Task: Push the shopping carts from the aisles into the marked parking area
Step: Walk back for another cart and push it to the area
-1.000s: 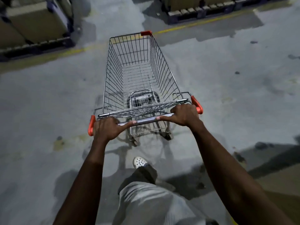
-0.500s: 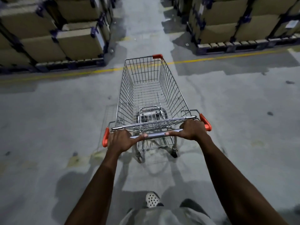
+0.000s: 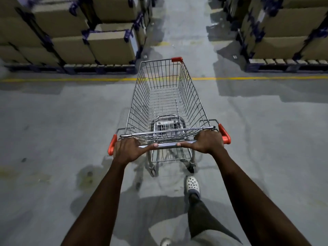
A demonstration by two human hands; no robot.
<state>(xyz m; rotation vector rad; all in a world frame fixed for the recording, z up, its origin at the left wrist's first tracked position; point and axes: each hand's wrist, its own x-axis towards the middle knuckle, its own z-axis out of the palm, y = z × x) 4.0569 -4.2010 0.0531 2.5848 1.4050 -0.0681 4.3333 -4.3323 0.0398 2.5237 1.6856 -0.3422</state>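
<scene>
An empty wire shopping cart (image 3: 166,96) with orange corner caps stands on the grey concrete floor in front of me, its nose pointing at the aisle between two pallet stacks. My left hand (image 3: 129,150) grips the left end of the metal handle bar (image 3: 167,145). My right hand (image 3: 207,142) grips the right end. Both thumbs lie along the bar toward its middle. The cart's front edge reaches the yellow floor line (image 3: 71,79).
Stacked cardboard boxes on pallets stand at the left (image 3: 110,45) and at the right (image 3: 287,32), with an aisle (image 3: 182,32) between them. My foot in a white clog (image 3: 192,183) is just behind the cart's rear wheels. Open concrete lies on both sides.
The cart and I have rolled forward toward the yellow line and the aisle. The pallet stacks are nearer and larger. My right foot has stepped forward. Both hands keep their hold.
</scene>
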